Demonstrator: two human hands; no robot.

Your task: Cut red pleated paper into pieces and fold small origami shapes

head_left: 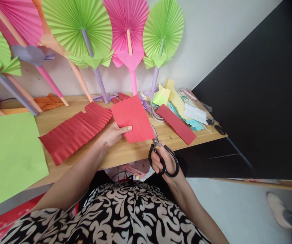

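My left hand (114, 133) pinches a red paper piece (136, 118) by its lower left side, thumb on top. In my right hand (165, 159) is a pair of scissors (156, 142) with black loop handles. Their blades are parted at the right edge of the red paper, and part of them is hidden by it. A crinkled red paper strip (76, 130) lies on the table left of my left hand. To the right of the scissors lies a smooth, narrow red paper strip (176, 124).
Several pleated paper fans in green (77, 27) and pink (127, 23) lean against the wall. A large green sheet (11, 156) covers the table's left. Paper scraps (161, 96), a tape roll (157, 113) and a black-handled tool (219, 129) lie right. Someone's shoe (278, 208) shows lower right.
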